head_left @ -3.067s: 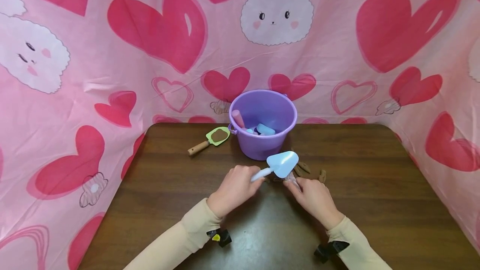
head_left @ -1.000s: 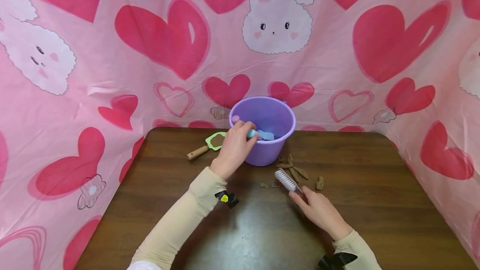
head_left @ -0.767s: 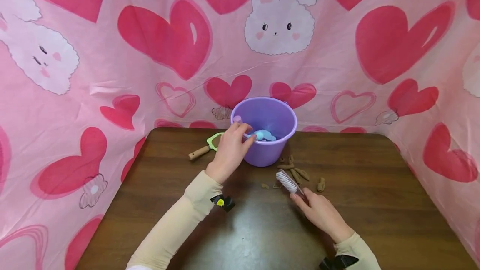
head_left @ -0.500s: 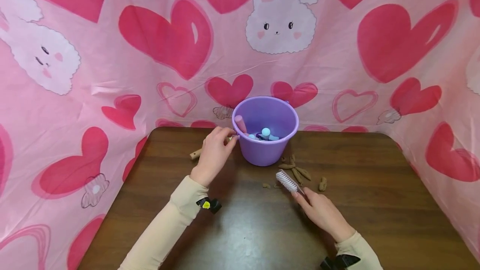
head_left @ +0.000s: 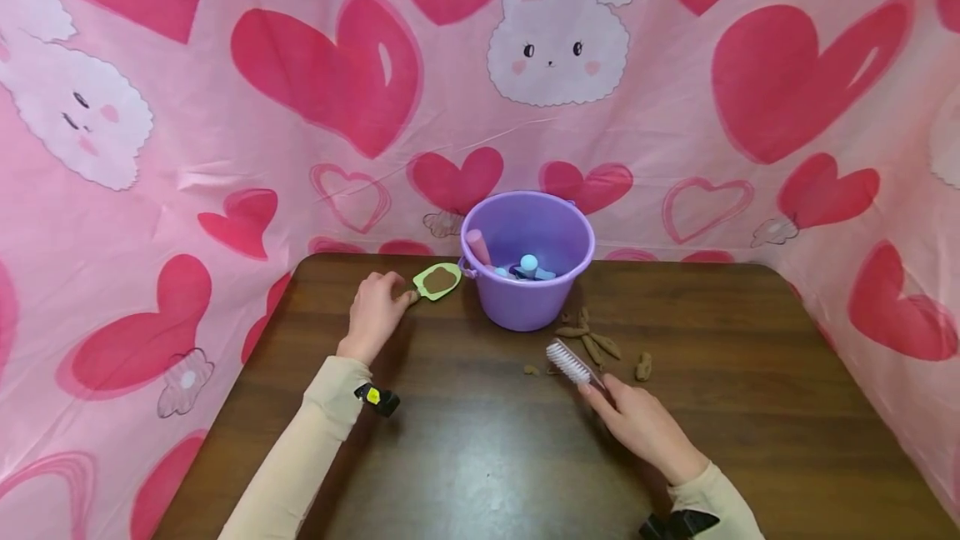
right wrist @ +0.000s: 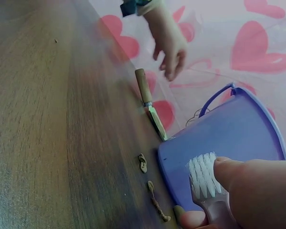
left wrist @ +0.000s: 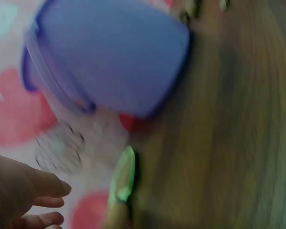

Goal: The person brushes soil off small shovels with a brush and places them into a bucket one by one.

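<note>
My left hand [head_left: 375, 315] hovers over the wooden handle of a small green-edged trowel [head_left: 438, 280], its blade coated with something brown. In the right wrist view a gap shows between the left fingers and the wooden handle [right wrist: 143, 86]. My right hand [head_left: 645, 423] grips a scrub brush [head_left: 570, 362] with white bristles and a clear handle, held above the table. A purple bucket [head_left: 525, 302] stands at the back. Inside it lie a light blue trowel, mostly hidden, with its round handle end [head_left: 528, 263] up, and a pink cylinder [head_left: 478, 246].
Several brown clay-like strips [head_left: 588, 340] lie in front of the bucket. Another brown lump [head_left: 642, 367] sits to their right and a small crumb [head_left: 531, 370] to their left. A pink heart-patterned cloth [head_left: 420, 107] hangs behind the wooden table [head_left: 480, 457].
The light blue trowel went from my left hand into the bucket. That hand then moved left, away from the bucket, to the green trowel. My right hand drew slightly back with the brush.
</note>
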A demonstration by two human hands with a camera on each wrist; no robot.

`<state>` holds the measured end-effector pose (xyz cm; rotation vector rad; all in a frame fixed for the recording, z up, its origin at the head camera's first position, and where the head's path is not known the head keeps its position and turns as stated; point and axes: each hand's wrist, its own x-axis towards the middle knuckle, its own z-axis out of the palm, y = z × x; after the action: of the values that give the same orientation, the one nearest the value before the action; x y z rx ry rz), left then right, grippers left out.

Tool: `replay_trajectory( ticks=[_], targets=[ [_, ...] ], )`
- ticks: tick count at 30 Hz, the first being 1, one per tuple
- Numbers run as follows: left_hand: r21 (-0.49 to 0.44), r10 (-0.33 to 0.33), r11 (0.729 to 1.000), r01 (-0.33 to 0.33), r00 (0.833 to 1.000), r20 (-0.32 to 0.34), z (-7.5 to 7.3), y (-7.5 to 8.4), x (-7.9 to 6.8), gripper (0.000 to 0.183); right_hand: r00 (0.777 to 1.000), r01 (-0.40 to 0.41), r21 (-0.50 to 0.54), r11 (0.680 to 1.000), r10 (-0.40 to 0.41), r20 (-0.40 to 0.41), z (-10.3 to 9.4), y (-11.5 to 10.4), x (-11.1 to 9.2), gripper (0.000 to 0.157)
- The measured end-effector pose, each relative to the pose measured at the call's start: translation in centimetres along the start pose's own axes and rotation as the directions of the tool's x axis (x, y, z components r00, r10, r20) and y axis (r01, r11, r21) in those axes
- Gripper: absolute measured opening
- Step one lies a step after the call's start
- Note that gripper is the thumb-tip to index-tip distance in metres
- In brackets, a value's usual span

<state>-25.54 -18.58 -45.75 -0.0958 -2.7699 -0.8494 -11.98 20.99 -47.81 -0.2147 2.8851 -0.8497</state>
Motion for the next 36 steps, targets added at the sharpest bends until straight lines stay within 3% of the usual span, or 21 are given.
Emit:
replay_trajectory(
  ticks=[4, 9, 15, 19, 25, 28, 33, 36],
  targets=[
    [0.081, -0.042, 0.996, 0.039, 0.999, 0.032, 0.8, -2.4, 0.5, 0.029, 1.0, 0.004, -0.001, 1.0, -0.004, 0.008, 0.2, -0.1, 0.0, 0.034],
    [0.122, -0.083, 0.99, 0.071, 0.992, 0.091, 1.3, -3.7, 0.7, 0.029, 1.0, -0.006, 0.008, 1.0, 0.006, 0.015, 0.3, -0.1, 0.1, 0.036],
    [0.123, -0.058, 0.992, 0.038, 0.985, 0.162, 1.5, -3.9, 0.9, 0.024, 1.0, -0.009, 0.005, 1.0, 0.008, 0.015, 0.3, -0.2, 0.1, 0.035],
    [0.118, -0.054, 0.993, 0.028, 0.972, 0.23, 1.5, -3.7, 1.1, 0.025, 1.0, 0.023, 0.014, 1.0, -0.023, -0.01, 0.8, 0.7, 0.3, 0.036],
    [0.064, -0.116, 0.993, 0.1, 0.943, 0.312, 1.6, -3.3, 1.1, 0.029, 0.98, 0.162, -0.046, 0.986, -0.166, -0.111, 3.5, 4.6, 1.3, 0.041],
    [0.049, -0.132, 0.991, 0.122, 0.939, 0.319, 1.9, -3.1, 1.0, 0.025, 0.976, 0.179, -0.049, 0.983, -0.184, -0.12, 3.2, 4.4, 1.1, 0.045],
    [0.077, -0.093, 0.994, 0.074, 0.955, 0.28, 2.5, -3.1, 0.9, 0.024, 0.992, 0.093, -0.011, 0.996, -0.093, -0.081, 1.5, 1.9, 0.4, 0.044],
    [0.076, -0.077, 0.995, 0.058, 0.957, 0.281, 2.6, -3.2, 0.9, 0.026, 1.0, 0.004, -0.001, 1.0, -0.004, -0.022, 0.6, 0.7, 0.1, 0.041]
  ],
)
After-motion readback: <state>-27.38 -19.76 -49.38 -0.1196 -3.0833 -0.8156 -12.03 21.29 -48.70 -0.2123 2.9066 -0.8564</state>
